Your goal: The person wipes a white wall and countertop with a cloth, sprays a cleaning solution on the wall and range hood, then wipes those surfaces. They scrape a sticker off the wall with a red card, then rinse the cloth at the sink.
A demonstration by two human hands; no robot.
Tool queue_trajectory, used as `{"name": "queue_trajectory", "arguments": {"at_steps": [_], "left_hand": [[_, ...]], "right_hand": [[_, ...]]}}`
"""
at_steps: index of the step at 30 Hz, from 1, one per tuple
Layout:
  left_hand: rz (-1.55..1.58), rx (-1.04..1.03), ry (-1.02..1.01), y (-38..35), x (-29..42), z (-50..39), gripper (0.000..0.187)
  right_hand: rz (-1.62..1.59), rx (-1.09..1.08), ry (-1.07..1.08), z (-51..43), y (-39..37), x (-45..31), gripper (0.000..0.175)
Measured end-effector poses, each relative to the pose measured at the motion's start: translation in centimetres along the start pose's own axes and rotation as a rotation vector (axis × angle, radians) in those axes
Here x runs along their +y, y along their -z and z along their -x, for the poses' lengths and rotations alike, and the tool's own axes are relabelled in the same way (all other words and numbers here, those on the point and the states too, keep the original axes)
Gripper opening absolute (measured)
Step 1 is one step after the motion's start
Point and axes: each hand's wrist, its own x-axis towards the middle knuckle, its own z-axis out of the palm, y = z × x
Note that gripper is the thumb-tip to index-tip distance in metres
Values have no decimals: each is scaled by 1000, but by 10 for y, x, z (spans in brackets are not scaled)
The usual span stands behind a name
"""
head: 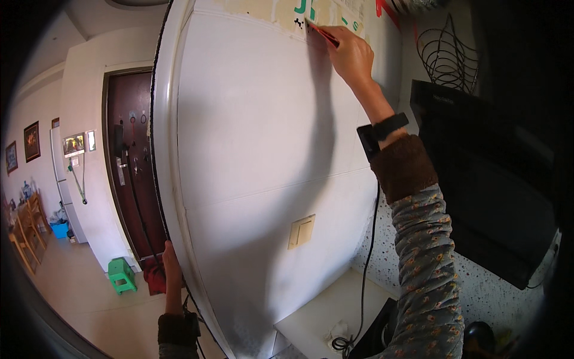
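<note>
A red-and-black handled tool, perhaps a knife or scraper, is gripped in my right hand. Its thin tip meets the upper part of the white tiled wall, at the lower edge of a torn paper sticker with green and black print remnants. My left hand is low at the left, against the outer edge of the white door frame; its fingers are mostly hidden and I cannot tell what they hold.
A beige wall switch sits below. At right are a dark range hood, a black wire rack and a hanging black cable above a pale countertop. A green stool stands beyond the frame.
</note>
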Motion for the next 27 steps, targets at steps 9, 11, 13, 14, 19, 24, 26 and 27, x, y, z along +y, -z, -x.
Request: {"name": "queue_trajectory", "arguments": {"at_steps": [9,11,13,14,19,24,26,27], "left_hand": [[76,9,50,-6,9,0,54],[71,-14,63,-4,7,2,55],[102,-55,9,-1,2,0,56],[84,-30,38,0,-1,-1,56],[73,15,28,-4,-9,-7,54],[185,52,46,-10,-5,-3,52],[128,23,84,-5,-1,-1,52],[105,-2,117,-3,2,-1,51]], "right_hand": [[-82,41,88,3,2,-3,32],[-56,-91,-31,5,1,2,34],[-92,1,122,9,-2,4,39],[-89,47,179,8,-3,4,40],[-99,58,210,7,-1,-2,47],[-86,113,310,2,2,-14,41],[-109,134,336,-7,-2,-19,39],[-83,94,272,-8,-2,-19,39]]}}
